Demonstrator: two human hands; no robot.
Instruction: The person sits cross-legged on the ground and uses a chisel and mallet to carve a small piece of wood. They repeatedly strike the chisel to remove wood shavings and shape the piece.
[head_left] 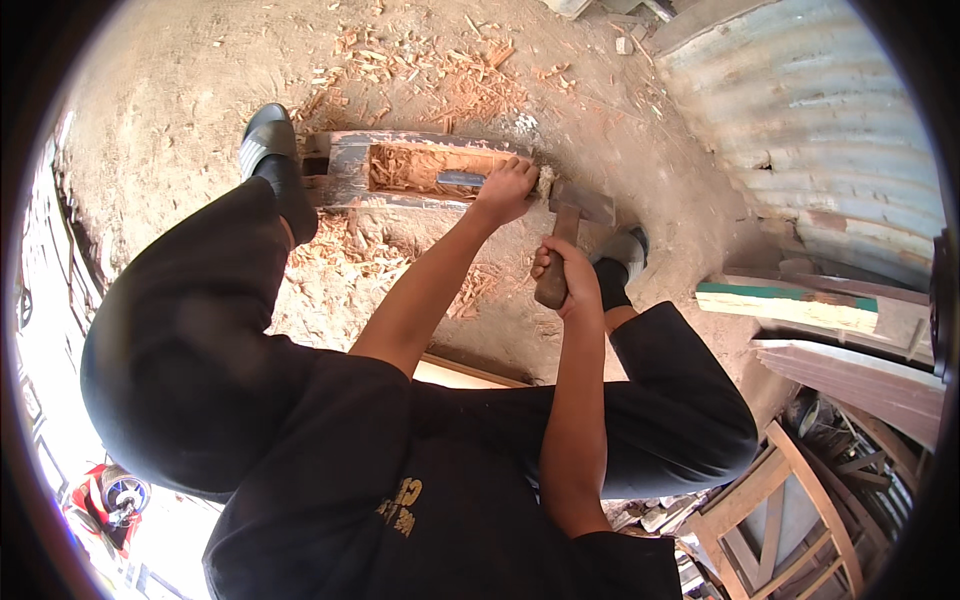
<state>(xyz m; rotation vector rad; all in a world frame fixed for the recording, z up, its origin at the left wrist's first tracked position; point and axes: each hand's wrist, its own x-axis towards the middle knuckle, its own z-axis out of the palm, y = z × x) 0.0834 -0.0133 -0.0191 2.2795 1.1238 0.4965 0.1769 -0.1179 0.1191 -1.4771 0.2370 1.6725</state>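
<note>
A wooden block (pixel 400 140) lies on the ground between my feet, with a long recess cut in it and wood shavings (pixel 410 165) inside. My left hand (pixel 508 188) is closed around a chisel (pixel 461 178); its wide metal blade reaches into the recess and its pale handle end sticks out on the right. Just right of that end is the metal head of a hammer (pixel 590 203). My right hand (pixel 568 272) grips the hammer's wooden handle. Whether the head touches the chisel, I cannot tell.
Loose wood chips (pixel 470 85) are scattered beyond and in front of the block. My shoes (pixel 268 135) flank it. A corrugated metal sheet (pixel 810 100) stands at the far right, with boards (pixel 790 305) and a wooden frame (pixel 780 510) nearer. Something red with a wheel (pixel 122 495) shows at lower left.
</note>
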